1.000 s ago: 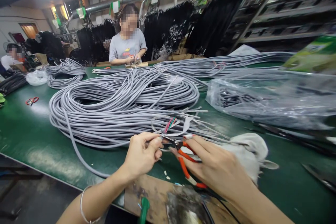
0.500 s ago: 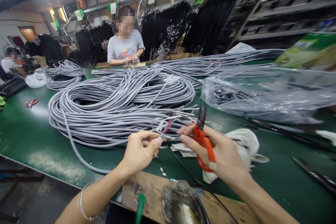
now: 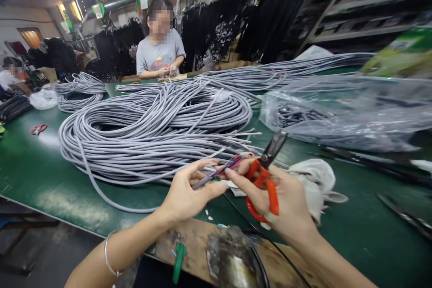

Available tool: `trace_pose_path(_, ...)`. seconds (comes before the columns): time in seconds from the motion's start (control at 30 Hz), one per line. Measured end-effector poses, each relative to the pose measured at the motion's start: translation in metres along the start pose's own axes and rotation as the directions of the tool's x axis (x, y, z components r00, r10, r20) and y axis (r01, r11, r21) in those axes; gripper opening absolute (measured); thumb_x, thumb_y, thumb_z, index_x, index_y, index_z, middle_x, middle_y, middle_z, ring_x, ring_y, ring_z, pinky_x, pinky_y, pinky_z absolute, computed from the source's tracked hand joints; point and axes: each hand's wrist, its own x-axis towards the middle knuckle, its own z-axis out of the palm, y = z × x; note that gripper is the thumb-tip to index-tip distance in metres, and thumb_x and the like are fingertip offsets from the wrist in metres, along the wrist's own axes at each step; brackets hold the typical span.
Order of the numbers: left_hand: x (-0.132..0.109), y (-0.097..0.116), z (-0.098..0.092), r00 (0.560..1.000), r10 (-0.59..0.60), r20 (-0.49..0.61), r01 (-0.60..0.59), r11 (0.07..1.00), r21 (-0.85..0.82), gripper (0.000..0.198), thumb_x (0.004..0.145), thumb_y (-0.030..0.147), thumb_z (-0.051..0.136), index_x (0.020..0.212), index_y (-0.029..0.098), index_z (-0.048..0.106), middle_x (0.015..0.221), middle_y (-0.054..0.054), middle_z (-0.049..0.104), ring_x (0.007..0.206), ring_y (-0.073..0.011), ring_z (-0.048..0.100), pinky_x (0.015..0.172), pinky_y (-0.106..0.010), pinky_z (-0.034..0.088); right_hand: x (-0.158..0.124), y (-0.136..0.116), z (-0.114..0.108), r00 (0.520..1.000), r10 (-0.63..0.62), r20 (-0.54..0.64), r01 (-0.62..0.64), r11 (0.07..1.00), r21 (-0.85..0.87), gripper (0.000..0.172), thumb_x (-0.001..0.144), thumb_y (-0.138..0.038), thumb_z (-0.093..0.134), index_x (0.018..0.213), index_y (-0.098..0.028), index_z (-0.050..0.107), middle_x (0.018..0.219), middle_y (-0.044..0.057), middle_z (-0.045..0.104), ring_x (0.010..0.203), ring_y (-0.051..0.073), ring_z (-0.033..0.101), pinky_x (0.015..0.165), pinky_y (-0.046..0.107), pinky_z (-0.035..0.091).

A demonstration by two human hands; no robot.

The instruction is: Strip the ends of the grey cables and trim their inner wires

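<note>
My left hand (image 3: 189, 195) pinches the stripped end of a grey cable (image 3: 202, 182), whose thin coloured wires (image 3: 229, 164) fan out toward my right hand. My right hand (image 3: 286, 198) grips orange-handled scissors (image 3: 262, 180) with the dark blades pointing up and to the right, while its fingertips touch the coloured wires. Both hands hover just above the green table (image 3: 30, 166), in front of a big coil of grey cable (image 3: 151, 130). A white rag (image 3: 317, 180) lies under and behind my right hand.
A clear plastic bag of dark parts (image 3: 347, 112) lies at right. A wooden board (image 3: 195, 247) with a metal fitting sits at the near edge. Small red scissors (image 3: 38, 128) lie far left. A person in a grey shirt (image 3: 158, 56) works across the table; another sits far left.
My right hand turned the scissors from lying low at the cable end to blades pointing up and right, and its fingers came onto the coloured wires. My left hand kept hold of the cable end.
</note>
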Motion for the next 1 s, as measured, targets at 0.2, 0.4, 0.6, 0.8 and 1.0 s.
trace_pose_path(0.2, 0.003, -0.008, 0.007, 0.992, 0.070, -0.109, -0.078, 0.995, -0.069, 0.035, 0.071, 0.043, 0.068, 0.084, 0.012, 0.075, 0.081, -0.008, 0.071, 0.078, -0.0191, 0.062, 0.078, -0.030, 0.048, -0.004, -0.005, 0.005, 0.999, 0.023, 0.045, -0.022, 1.000, -0.021, 0.036, 0.068, -0.053, 0.066, 0.058, -0.022, 0.050, 0.052, -0.002, 0.053, 0.045, 0.011, 0.051, 0.041, 0.021, 0.045)
trace_pose_path(0.4, 0.002, -0.006, 0.008, 0.971, 0.098, -0.220, -0.122, 0.988, -0.096, 0.034, 0.068, 0.046, 0.069, 0.066, 0.012, 0.071, 0.059, -0.002, 0.063, 0.049, -0.0088, 0.048, 0.051, -0.024, 0.042, -0.005, 0.001, 0.009, 1.000, 0.006, 0.004, -0.006, 1.000, -0.018, 0.032, 0.069, -0.045, 0.067, 0.055, -0.022, 0.049, 0.051, -0.002, 0.052, 0.045, 0.011, 0.051, 0.041, 0.020, 0.045)
trace_pose_path(0.6, 0.001, 0.001, 0.006, 0.984, 0.003, -0.179, -0.025, 0.993, -0.118, 0.040, 0.060, 0.050, 0.071, 0.064, 0.011, 0.064, 0.041, 0.004, 0.047, 0.032, -0.0042, 0.036, 0.034, -0.020, 0.023, -0.006, 0.002, 0.008, 0.999, 0.009, -0.037, -0.009, 1.000, 0.005, 0.024, 0.067, -0.038, 0.069, 0.061, -0.022, 0.052, 0.057, -0.001, 0.057, 0.052, 0.013, 0.058, 0.047, 0.022, 0.048)
trace_pose_path(0.8, -0.001, 0.001, 0.008, 0.987, -0.067, -0.149, 0.049, 0.992, -0.118, 0.043, 0.059, 0.052, 0.070, 0.067, 0.011, 0.057, 0.045, 0.002, 0.052, 0.031, -0.0057, 0.041, 0.031, -0.018, 0.026, -0.006, 0.002, 0.008, 0.996, 0.065, -0.067, -0.059, 0.995, 0.077, 0.030, 0.065, -0.040, 0.072, 0.054, -0.021, 0.050, 0.055, -0.001, 0.056, 0.050, 0.014, 0.058, 0.048, 0.025, 0.049)
trace_pose_path(1.0, 0.002, 0.005, -0.004, 0.997, -0.036, 0.067, 0.045, 0.990, -0.131, 0.045, 0.061, 0.053, 0.071, 0.076, 0.015, 0.052, 0.058, 0.005, 0.050, 0.038, -0.0040, 0.042, 0.036, -0.016, 0.028, -0.001, 0.011, 0.003, 0.973, 0.230, -0.015, -0.225, 0.959, 0.171, 0.037, 0.058, -0.046, 0.075, 0.055, -0.020, 0.050, 0.058, -0.002, 0.055, 0.052, 0.013, 0.057, 0.052, 0.024, 0.047)
